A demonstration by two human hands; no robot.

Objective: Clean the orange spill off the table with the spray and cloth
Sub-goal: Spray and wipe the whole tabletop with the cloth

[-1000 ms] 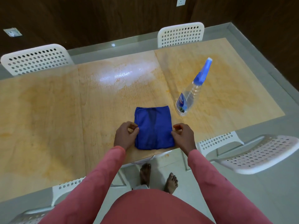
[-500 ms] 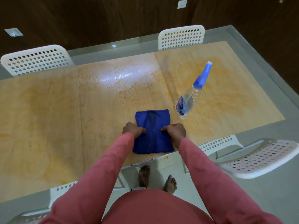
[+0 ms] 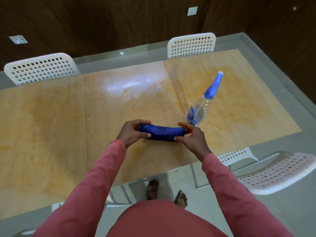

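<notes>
left hand (image 3: 132, 132) and right hand (image 3: 192, 138) grip the cloth (image 3: 162, 133) ends, fingers curled round them. spray (image 3: 201, 106) stands just beyond the right fingers on the desk (image 3: 68, 125).

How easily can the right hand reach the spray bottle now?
Probably easily: the spray bottle stands upright just beyond the right hand, with nothing between them. But that hand grips the blue cloth and must let go first.

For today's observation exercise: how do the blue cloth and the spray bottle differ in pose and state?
The blue cloth is folded into a narrow strip, held at each end by the left hand and right hand; the spray bottle stands untouched on the table. The cloth is opaque, the bottle's body clear. Both carry blue.
</notes>
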